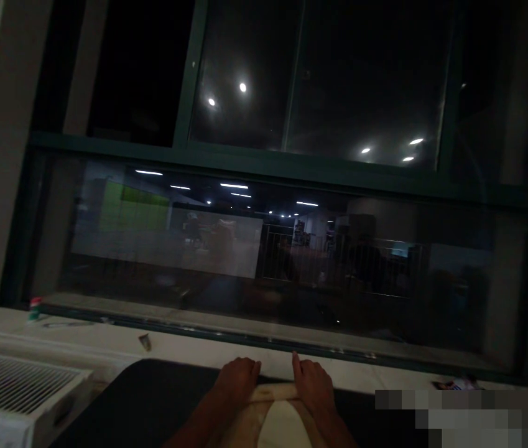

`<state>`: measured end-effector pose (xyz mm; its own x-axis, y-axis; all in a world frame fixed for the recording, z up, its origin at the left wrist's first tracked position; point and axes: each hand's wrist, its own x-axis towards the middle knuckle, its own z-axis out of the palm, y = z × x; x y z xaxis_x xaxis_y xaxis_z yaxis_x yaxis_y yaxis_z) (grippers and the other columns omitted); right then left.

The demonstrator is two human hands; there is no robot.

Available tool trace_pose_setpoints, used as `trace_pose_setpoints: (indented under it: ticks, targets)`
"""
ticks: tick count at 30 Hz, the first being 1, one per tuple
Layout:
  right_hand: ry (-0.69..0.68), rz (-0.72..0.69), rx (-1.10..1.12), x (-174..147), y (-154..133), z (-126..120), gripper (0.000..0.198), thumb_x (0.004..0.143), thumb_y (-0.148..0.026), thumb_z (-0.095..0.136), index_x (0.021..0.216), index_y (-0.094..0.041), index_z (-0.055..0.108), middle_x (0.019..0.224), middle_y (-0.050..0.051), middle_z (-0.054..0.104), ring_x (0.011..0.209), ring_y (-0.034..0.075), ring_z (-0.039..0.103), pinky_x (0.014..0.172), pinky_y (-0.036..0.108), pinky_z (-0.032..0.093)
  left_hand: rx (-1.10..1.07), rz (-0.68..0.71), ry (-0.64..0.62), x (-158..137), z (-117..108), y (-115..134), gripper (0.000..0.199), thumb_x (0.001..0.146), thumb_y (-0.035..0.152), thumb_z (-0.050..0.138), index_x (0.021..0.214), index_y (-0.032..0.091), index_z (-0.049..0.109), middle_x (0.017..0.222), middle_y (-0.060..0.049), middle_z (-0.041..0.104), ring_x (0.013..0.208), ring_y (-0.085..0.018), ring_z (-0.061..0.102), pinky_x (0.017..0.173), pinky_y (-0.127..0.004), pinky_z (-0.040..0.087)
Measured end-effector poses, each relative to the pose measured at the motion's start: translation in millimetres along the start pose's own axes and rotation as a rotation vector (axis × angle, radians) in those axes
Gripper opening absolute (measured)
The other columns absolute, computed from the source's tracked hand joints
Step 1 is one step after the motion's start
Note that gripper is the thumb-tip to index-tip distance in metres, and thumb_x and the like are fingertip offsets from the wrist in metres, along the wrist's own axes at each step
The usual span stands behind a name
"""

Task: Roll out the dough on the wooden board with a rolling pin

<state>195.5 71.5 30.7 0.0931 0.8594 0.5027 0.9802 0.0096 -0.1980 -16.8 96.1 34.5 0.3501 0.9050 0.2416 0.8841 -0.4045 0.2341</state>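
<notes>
At the bottom middle, my left hand [239, 377] and my right hand [311, 381] are at the two upper corners of a pale tan, cloth-like piece [275, 392]. Their fingers are curled down on its top edge, with the thumbs toward each other. A lighter cream rounded patch [283, 424] shows in the middle of the piece, between my forearms. Its lower part runs out of the picture, so its exact kind is not clear. Beneath it lies a dark, round-cornered surface [152, 392].
Behind the dark surface runs a white window sill [189, 358] with a small red-and-green container [35, 308] and a small crumpled scrap [145, 341]. A white radiator [16, 386] stands left. A colourful packet [457, 384] lies right. Large dark windows [264, 162] reflect lights.
</notes>
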Motion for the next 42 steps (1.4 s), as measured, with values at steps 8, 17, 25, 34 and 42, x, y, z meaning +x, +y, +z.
trace_pose_setpoints:
  ticks: [8, 17, 25, 34, 42]
  targets:
    - [0.009, -0.067, 0.013, -4.4, -14.4, -48.9, 0.052, 0.101, -0.043, 0.023, 0.08, -0.024, 0.067, 0.081, 0.005, 0.071, 0.079, 0.019, 0.067, 0.068, 0.028, 0.042, -0.023, 0.064, -0.018, -24.8, -11.5, 2.5, 0.048, 0.101, 0.034, 0.02, 0.109, 0.021, 0.066, 0.111, -0.008, 0.07, 0.103, -0.022, 0.063, 0.089, -0.033, 0.045]
    - [-0.04, -0.343, 0.062, -68.5, 26.9, -19.9, 0.042, 0.099, -0.036, 0.029, 0.118, -0.023, 0.065, 0.122, 0.005, 0.065, 0.114, 0.021, 0.058, 0.098, 0.033, 0.04, -0.028, 0.169, 0.045, -65.5, -15.7, 29.7, 0.044, 0.099, 0.031, 0.025, 0.124, 0.024, 0.06, 0.125, -0.006, 0.064, 0.116, -0.023, 0.056, 0.103, -0.038, 0.037]
    - [-0.158, -0.22, 0.006, -34.5, 29.3, 2.9, 0.041, 0.099, -0.034, 0.031, 0.115, -0.023, 0.066, 0.122, 0.007, 0.065, 0.119, 0.025, 0.055, 0.102, 0.04, 0.036, 0.056, 0.121, 0.019, -39.6, -5.6, 22.3, 0.044, 0.098, 0.028, 0.024, 0.116, 0.018, 0.063, 0.124, -0.012, 0.062, 0.119, -0.027, 0.053, 0.102, -0.044, 0.035]
    - [-0.106, -0.026, -0.001, 5.1, 14.5, 2.3, 0.054, 0.101, -0.041, 0.022, 0.082, -0.023, 0.069, 0.087, 0.007, 0.072, 0.087, 0.019, 0.065, 0.073, 0.027, 0.042, 0.049, 0.04, -0.049, -10.0, -0.2, 14.7, 0.041, 0.099, 0.03, 0.025, 0.103, 0.021, 0.064, 0.106, -0.01, 0.068, 0.101, -0.023, 0.062, 0.088, -0.036, 0.045]
    - [-0.063, -0.053, 0.019, -29.9, 5.2, -40.8, 0.052, 0.102, -0.039, 0.022, 0.081, -0.023, 0.067, 0.083, 0.006, 0.072, 0.081, 0.017, 0.067, 0.069, 0.025, 0.042, 0.083, 0.083, -0.005, -31.1, -10.5, 23.4, 0.036, 0.096, 0.026, 0.031, 0.108, 0.018, 0.064, 0.112, -0.013, 0.065, 0.107, -0.027, 0.059, 0.092, -0.041, 0.043]
